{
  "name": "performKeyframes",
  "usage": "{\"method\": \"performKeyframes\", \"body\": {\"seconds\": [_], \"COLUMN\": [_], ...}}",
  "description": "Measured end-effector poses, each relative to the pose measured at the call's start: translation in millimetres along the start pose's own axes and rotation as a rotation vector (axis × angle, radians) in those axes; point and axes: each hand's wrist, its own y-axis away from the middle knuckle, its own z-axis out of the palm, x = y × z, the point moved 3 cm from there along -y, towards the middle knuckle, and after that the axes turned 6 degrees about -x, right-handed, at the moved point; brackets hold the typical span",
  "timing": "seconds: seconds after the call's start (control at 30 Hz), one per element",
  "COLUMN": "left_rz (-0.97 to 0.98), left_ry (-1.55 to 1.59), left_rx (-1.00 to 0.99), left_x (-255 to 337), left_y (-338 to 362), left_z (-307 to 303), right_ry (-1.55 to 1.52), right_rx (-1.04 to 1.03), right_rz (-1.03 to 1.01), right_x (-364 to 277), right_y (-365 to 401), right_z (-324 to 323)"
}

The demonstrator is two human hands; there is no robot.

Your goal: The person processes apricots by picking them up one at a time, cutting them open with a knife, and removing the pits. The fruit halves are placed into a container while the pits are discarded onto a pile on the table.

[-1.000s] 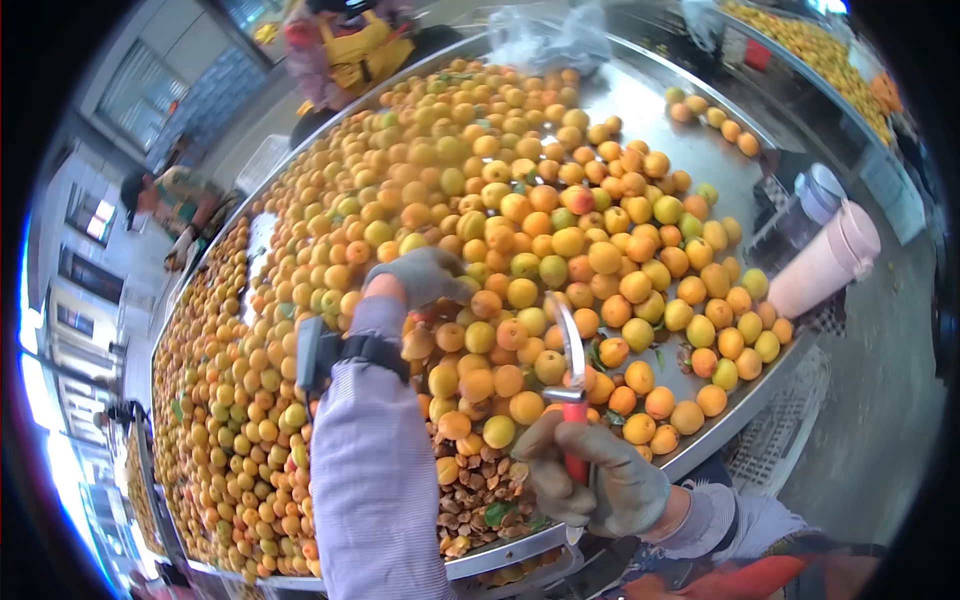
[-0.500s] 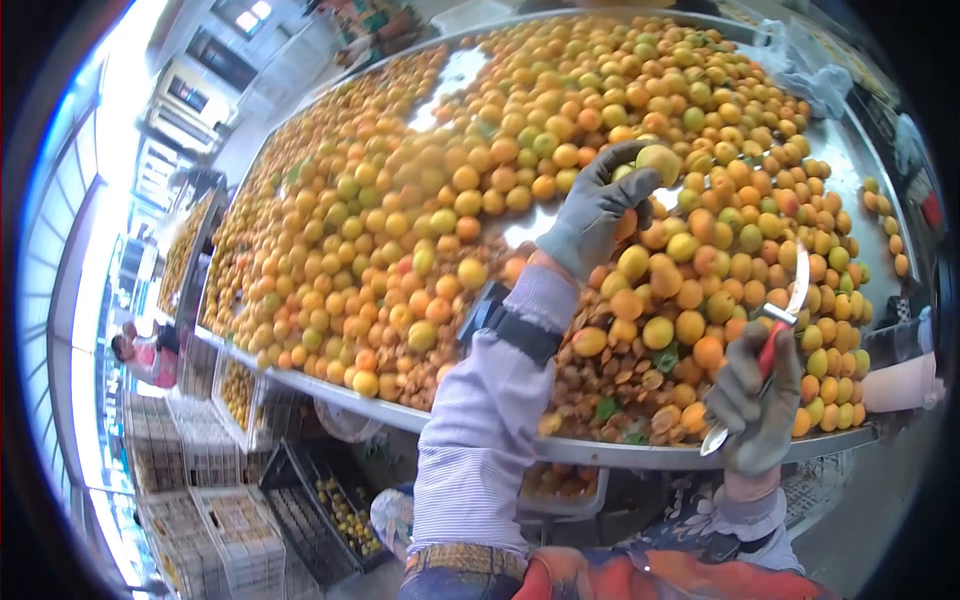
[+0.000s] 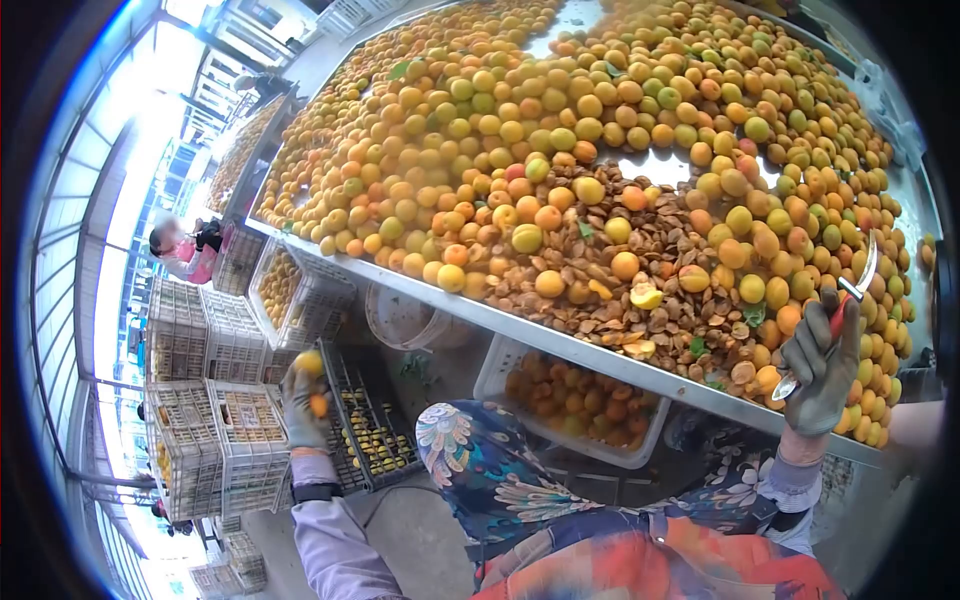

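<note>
Round yellow-orange apricots [image 3: 309, 362]: two in gray-gloved left hand [image 3: 299, 408], fingers bent round them, outside near edge of silver metal surface [image 3: 600, 353]. Judged light, soft-skinned, easily bruised; cup at widest part. Gray-gloved right hand [image 3: 824, 376] wrapped around red-handled curved metal knife [image 3: 869, 266].

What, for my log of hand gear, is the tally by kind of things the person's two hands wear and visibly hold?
Grey gloves: 2
Curved knife in the right hand: 1
Fruits showing in the left hand: 2
Total: 5
</note>
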Motion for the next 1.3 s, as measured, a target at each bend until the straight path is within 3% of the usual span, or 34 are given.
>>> {"method": "performKeyframes", "body": {"seconds": [0.07,0.17,0.23,0.27,0.3,0.33,0.37,0.43,0.47,0.53,0.57,0.63,0.73,0.87,0.97,1.0,1.03,1.1,1.23,1.3], "left_rz": [-0.037,0.092,0.148,0.174,0.275,0.188,0.101,0.112,0.106,0.135,0.126,0.529,0.578,0.712,0.621,0.918,0.713,0.724,0.956,1.104], "left_ry": [-0.028,-0.482,-0.791,-0.945,-1.461,-1.320,-1.175,-0.525,-0.526,-0.487,-0.409,-0.370,-0.228,-0.311,-0.221,-0.333,-0.349,-0.454,-0.545,-0.730], "left_rx": [0.123,0.223,0.274,0.292,0.310,0.343,0.371,0.506,0.503,0.413,0.320,-0.139,-0.484,-0.876,-1.114,-1.119,-1.112,-1.130,-1.081,-0.942], "left_x": [-50,-111,-156,-178,-195,-201,-207,-192,-152,-68,-43,-38,48,81,90,72,73,62,58,59], "left_y": [-36,-75,-89,-86,-97,-95,-94,-80,-56,-32,-27,-61,4,57,97,85,96,96,116,125], "left_z": [-111,-260,-319,-347,-363,-361,-343,-269,-230,-81,-33,24,216,378,483,517,545,599,678,708], "right_ry": [0.017,0.066,0.129,0.115,0.118,0.129,0.143,0.136,0.119,0.118,0.111,0.168,0.083,-0.047,-0.139,-0.157,-0.173,-0.190,-0.314,-0.290], "right_rx": [0.010,0.031,0.087,0.015,0.015,0.063,0.113,0.074,0.035,-0.001,0.016,0.113,0.278,0.220,0.202,0.201,0.199,0.201,0.220,0.196], "right_rz": [0.008,0.024,0.014,0.044,0.056,0.034,0.011,0.038,0.049,0.032,0.033,-0.013,-0.026,-0.030,-0.052,-0.050,-0.047,-0.062,0.027,0.024], "right_x": [3,11,13,13,15,13,12,13,14,13,16,9,7,-4,-14,-17,-21,-29,-32,-33], "right_y": [0,-1,0,-1,-1,-1,-1,-2,-3,-4,-2,-1,-1,1,2,3,4,6,9,10], "right_z": [0,-2,-6,-8,-6,-4,-3,-5,-6,-9,-10,-5,4,3,-2,-3,-2,-2,-4,-3]}}
